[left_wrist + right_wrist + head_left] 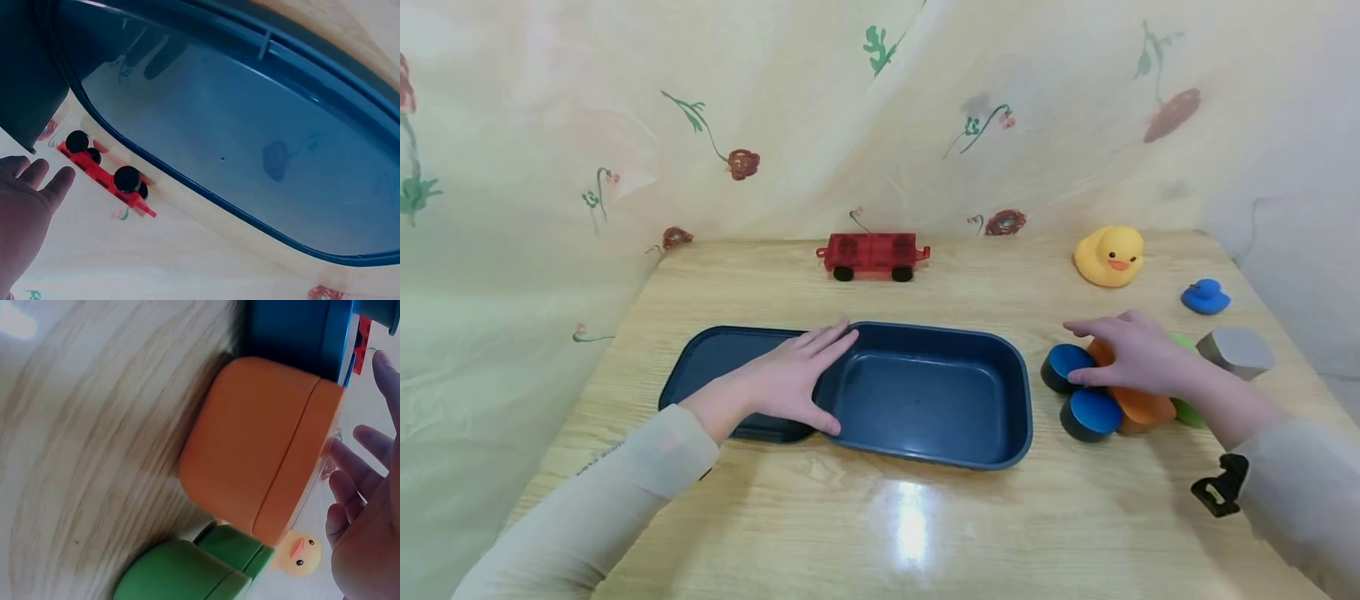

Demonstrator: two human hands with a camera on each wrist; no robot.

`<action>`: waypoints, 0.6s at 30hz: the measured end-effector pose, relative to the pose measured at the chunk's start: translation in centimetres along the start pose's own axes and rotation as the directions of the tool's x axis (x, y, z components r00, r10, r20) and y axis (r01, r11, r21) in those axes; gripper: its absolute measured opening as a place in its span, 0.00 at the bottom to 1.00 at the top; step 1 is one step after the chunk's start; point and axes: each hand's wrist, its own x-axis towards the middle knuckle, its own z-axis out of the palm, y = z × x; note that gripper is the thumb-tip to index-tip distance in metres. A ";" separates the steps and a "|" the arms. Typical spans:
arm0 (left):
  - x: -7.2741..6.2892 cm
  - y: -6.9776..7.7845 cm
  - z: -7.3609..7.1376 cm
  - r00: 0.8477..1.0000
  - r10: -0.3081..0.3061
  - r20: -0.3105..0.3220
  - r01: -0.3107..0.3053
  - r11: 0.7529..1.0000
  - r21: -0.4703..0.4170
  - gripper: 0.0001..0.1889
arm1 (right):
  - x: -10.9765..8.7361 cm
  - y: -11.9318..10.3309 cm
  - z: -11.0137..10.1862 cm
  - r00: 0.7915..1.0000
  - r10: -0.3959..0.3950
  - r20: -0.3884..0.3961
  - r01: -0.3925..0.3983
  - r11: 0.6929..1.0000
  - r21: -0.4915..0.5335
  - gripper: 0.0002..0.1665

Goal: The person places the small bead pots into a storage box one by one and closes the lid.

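left hand (786,379), spread, grips nothing at the box's (925,400) nine o'clock; right hand (1138,354), half-spread, empty, brushing low could scatter crowded blue tubs (1096,410) at three.

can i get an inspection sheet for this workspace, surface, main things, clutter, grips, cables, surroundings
Surface: wood-grain tabletop, glare near the front
Job's things: dark blue box, open; flat dark blue lid at its left; two blue blocks, at least one orange block, green blocks
Clutter: red toy wagon, yellow duck, blue duck, grey block
Grips: left grip spread at box's left end; right grip over the blocks, contact unclear
Cables: nothing seen
Surroundings: flower-patterned sheet behind
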 end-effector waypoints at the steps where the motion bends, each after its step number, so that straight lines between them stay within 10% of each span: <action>1: -0.1 0.0 0.0 1.000 0.005 0.011 -0.005 1.000 0.008 0.62 | 0.1 -0.1 0.1 1.000 0.002 0.001 -0.002 1.000 -0.008 0.45; 18: -0.3 -0.1 0.7 1.000 -0.015 0.026 0.011 0.993 0.120 0.65 | 0.3 -0.4 0.9 1.000 0.002 0.012 -0.001 0.995 -0.097 0.45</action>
